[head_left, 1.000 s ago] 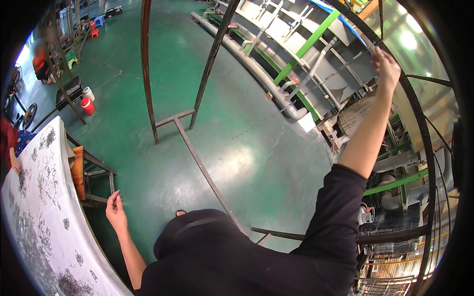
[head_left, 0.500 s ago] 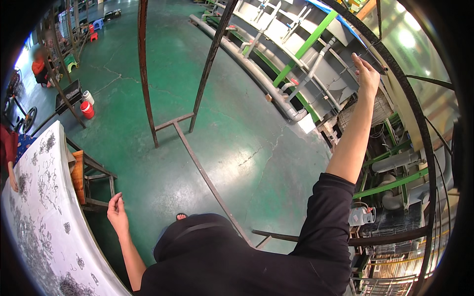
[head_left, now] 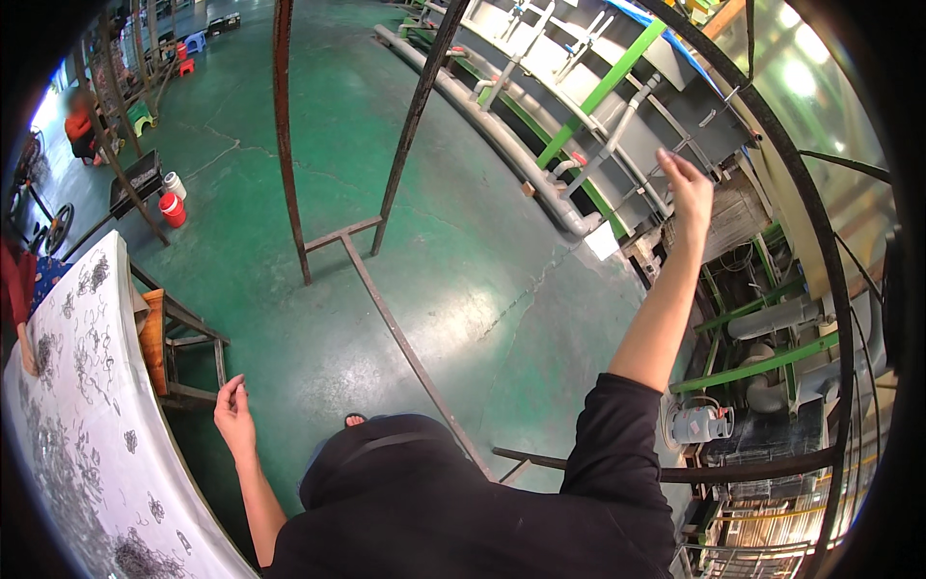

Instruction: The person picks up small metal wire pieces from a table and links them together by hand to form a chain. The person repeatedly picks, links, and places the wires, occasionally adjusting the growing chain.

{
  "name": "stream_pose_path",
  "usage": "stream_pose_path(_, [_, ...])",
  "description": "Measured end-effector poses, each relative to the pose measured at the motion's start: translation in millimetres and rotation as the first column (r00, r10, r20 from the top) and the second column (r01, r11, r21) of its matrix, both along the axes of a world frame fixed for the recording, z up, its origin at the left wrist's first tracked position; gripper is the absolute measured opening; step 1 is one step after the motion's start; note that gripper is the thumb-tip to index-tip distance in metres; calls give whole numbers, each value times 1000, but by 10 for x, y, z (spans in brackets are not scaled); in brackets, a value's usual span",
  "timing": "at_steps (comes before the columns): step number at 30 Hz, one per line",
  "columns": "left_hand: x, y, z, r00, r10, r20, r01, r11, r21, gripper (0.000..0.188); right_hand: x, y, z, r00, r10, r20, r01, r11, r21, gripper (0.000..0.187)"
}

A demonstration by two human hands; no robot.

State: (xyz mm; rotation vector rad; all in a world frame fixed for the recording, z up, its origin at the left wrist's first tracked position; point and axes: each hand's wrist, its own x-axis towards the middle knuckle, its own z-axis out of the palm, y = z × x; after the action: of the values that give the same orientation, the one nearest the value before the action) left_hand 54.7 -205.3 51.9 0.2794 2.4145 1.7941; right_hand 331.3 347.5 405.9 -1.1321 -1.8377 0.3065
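My left hand (head_left: 234, 417) is held beside the white-covered table (head_left: 116, 318), its thumb and fingertips pinched together. Whatever sits in that pinch is too small to make out. Small dark curled pieces (head_left: 145, 558), like bits of wire, lie scattered and heaped over the table. On the other side, my right arm reaches up and out. My right hand (head_left: 691, 198) is raised short of the dark curved metal frame (head_left: 810, 207), fingers loosely extended and apart, with nothing visible in them. A small light piece (head_left: 707, 118) hangs beyond the fingertips.
Rusty upright bars (head_left: 284, 135) and a low crossbar (head_left: 395, 338) stand ahead of me. Grey pipes (head_left: 492, 125) run along the right. A wooden stool (head_left: 154, 333) stands by the table. Another person's hand (head_left: 29, 352) rests over the table's far left; someone sits farther back (head_left: 79, 125).
My right hand has come down and inward, away from the curved frame, and its fingers have loosened. My left hand has barely moved.
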Motion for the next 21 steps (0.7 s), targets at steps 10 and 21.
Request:
stream_pose_path(10, [5,-52,43,999,29,-24,-29,999,-26,21,-313,209,-298,985,-172,20,172,985,-15,41])
stream_pose_path(21, [92,-115,-62,998,40,39,-39,999,-29,21,-231,312,-359,998,-43,-42,41,998,-54,45])
